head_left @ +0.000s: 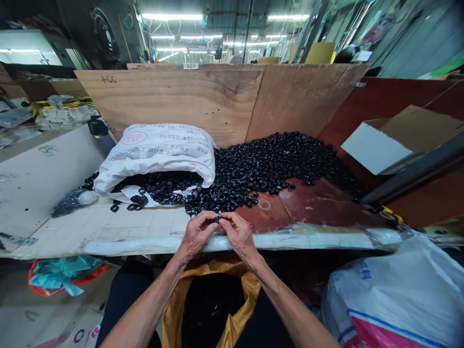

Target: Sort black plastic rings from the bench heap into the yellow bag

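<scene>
My left hand [200,233] and my right hand [237,233] meet at the front edge of the table, fingers pinched together. Between their fingertips is a small black ring-shaped part [218,219], partly covered by the fingers. Just beyond the hands lies a large heap of similar black parts [275,162], spread along the back of the table. More of them spill from the mouth of a white woven sack [163,147] with printed text, lying on its side at the left. Beneath my hands a yellow sack [170,302] stands open with dark contents I cannot make out.
Wooden boards [174,99] wall off the back of the table. An open cardboard box [384,145] sits at the right behind a dark metal bar [413,171]. A full white sack [395,290] stands low on the right; an orange-rimmed bag [65,274] lies low on the left.
</scene>
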`<state>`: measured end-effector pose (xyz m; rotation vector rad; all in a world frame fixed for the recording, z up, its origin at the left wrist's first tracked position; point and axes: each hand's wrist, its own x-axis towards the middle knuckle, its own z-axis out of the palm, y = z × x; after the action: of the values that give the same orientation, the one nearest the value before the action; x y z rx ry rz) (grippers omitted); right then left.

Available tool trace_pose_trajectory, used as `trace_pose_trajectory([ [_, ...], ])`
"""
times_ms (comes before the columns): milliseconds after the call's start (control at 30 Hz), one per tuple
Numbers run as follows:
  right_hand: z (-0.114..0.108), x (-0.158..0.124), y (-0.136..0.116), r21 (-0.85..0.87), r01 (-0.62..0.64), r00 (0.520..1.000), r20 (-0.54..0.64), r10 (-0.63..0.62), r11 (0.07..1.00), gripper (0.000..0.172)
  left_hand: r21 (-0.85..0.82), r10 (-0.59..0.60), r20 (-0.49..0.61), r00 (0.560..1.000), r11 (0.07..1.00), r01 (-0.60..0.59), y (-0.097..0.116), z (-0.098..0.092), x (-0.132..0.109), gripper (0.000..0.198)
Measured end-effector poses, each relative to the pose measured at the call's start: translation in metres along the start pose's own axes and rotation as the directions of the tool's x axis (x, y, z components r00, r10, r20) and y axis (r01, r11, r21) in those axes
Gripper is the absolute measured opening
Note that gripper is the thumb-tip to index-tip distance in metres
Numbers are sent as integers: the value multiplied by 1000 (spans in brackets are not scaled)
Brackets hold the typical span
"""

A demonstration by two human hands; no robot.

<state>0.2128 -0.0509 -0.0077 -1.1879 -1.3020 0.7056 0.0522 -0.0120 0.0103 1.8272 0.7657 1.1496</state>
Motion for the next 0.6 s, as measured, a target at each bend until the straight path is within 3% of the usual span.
trace_pose_trajectory([
  [133,-1,-2,-6,-9,-45,999,-1,45,999,18,-4,15,-22,1000,1000,-15,-3,-1,0,15],
  [233,-4,0,-12,-96,128,992,5,-128,987,15,-61,-28,-16,999,998,27,-4,-2,0,15],
  [367,-9,3,-16,-168,367,930,70,-360,915,19,-173,-132,35,991,975,136,-2,-5,0,18],
  [433,-9,2,-15,-180,369,930,72,-362,912,19,-198,-145,53,988,968,152,-1,-5,0,19],
  [600,-3,0,-9,-298,216,975,22,-220,930,21,-138,-77,-2,997,987,76,2,-3,0,21],
])
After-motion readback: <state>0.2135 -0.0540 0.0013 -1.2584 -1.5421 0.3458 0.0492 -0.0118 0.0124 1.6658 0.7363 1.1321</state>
